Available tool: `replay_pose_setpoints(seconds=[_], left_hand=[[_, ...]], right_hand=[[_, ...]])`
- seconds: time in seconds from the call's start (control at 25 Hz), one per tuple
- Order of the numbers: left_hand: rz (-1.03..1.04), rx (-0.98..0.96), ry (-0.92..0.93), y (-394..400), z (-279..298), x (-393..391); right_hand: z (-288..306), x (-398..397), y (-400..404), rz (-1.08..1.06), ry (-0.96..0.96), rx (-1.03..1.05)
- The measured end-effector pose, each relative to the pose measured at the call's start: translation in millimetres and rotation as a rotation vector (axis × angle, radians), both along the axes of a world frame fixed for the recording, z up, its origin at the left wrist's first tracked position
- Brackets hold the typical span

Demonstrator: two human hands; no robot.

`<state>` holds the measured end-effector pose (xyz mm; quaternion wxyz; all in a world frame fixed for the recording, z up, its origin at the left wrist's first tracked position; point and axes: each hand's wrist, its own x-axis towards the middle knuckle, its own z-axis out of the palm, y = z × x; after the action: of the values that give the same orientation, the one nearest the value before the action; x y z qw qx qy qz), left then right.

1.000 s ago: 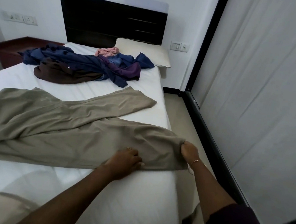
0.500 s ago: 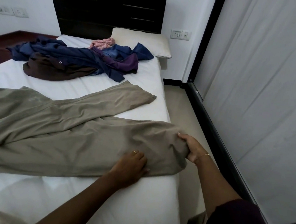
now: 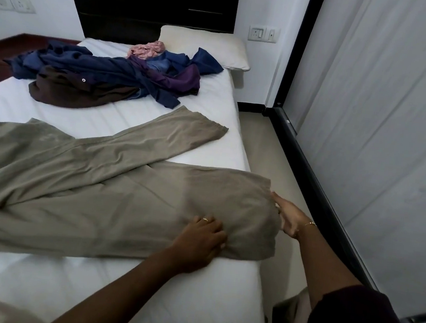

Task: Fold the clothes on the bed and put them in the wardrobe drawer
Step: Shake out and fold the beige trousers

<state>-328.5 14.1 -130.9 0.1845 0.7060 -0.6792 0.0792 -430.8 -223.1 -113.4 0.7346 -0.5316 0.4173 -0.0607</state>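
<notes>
right hand (image 3: 291,218) released trouser hem (image 3: 266,218), fingers now straightened

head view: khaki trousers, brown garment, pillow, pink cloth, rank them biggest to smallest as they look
1. khaki trousers, nearest the camera
2. brown garment, partly covered
3. pillow, close to the brown garment, farther off
4. pink cloth
</notes>
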Motion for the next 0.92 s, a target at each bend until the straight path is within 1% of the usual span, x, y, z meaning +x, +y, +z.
replay_pose_setpoints(seconds=[0.08,0.16,0.24,0.28,0.32,0.36,0.44,0.52,0.6,0.64,0.72,0.8,0.92], left_hand=[[0.037,0.196,0.079,0,5,-1],[0.080,0.364,0.111,2,9,0],[0.023,0.357,0.043,6,8,-2],[-0.008,0.371,-0.036,8,7,-3],[0.027,0.465,-0.087,11,6,-4],[0.090,0.509,-0.087,12,4,-4],[0.116,0.507,-0.111,12,5,-6],[0.057,0.476,-0.032,10,13,-8],[0.101,0.522,0.128,10,28,1],[0.133,0.521,0.159,12,41,8],[0.218,0.400,0.199,24,68,33],[0.336,0.306,0.255,49,96,67],[0.611,0.238,0.330,110,117,131]], right_hand=[[2,-5,1,0.167,0.126,-0.083],[-5,-1,1,0.163,0.236,-0.318],[-9,3,7,0.119,0.319,-0.579],[-9,4,13,0.108,0.343,-0.667],[-11,4,16,0.097,0.354,-0.717],[-13,4,18,0.095,0.359,-0.737],[-19,-2,25,0.139,0.383,-0.748],[-25,-11,27,0.184,0.433,-0.771],[-24,-12,27,0.139,0.474,-0.810],[-20,-7,27,0.092,0.486,-0.861],[-9,13,29,0.033,0.485,-1.019],[3,43,40,0.065,0.413,-1.183],[9,106,80,0.180,0.227,-1.314]])
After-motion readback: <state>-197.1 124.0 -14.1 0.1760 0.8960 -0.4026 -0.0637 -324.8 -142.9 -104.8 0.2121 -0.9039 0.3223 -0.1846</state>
